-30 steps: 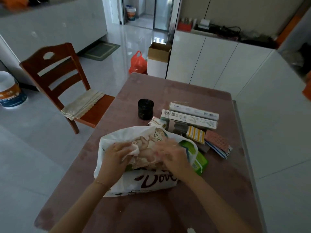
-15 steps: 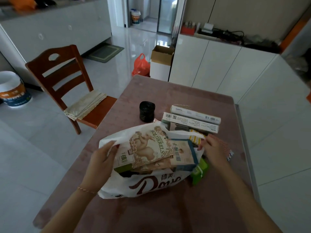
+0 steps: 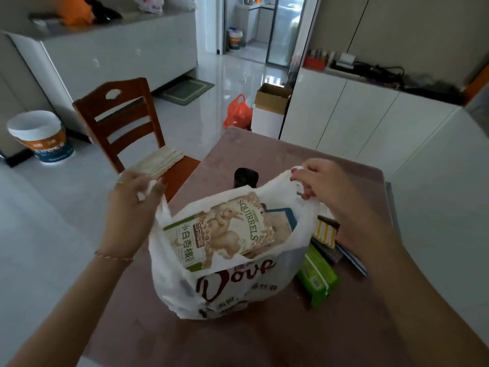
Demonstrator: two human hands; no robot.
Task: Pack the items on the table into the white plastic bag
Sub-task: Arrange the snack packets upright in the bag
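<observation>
The white plastic bag (image 3: pixel 180 284) with brown "Dove" lettering stands upright on the table, its mouth stretched wide. My left hand (image 3: pixel 133 197) grips its left handle and my right hand (image 3: pixel 321 184) grips its right handle, both raised above the table. Inside lie a beige "Squirrels" snack pack (image 3: pixel 227 231) and a blue-edged pack (image 3: pixel 284 217) behind it. A green packet (image 3: pixel 317 276) lies on the table against the bag's right side. A yellow-striped pack (image 3: pixel 325 233) and dark items sit behind my right wrist, partly hidden. A black roll (image 3: pixel 246 177) stands beyond the bag.
The pinkish-brown table (image 3: pixel 264 337) runs to a white cabinet (image 3: pixel 357 117) on the right. A wooden chair (image 3: pixel 127 128) with folded cloth stands at the left. On the floor are a paint bucket (image 3: pixel 42 136), an orange bag (image 3: pixel 238 112) and a cardboard box (image 3: pixel 272 95).
Both hands left the bag's contents, took a handle each and lifted, so the bag now stands up and open. The camera moved closer.
</observation>
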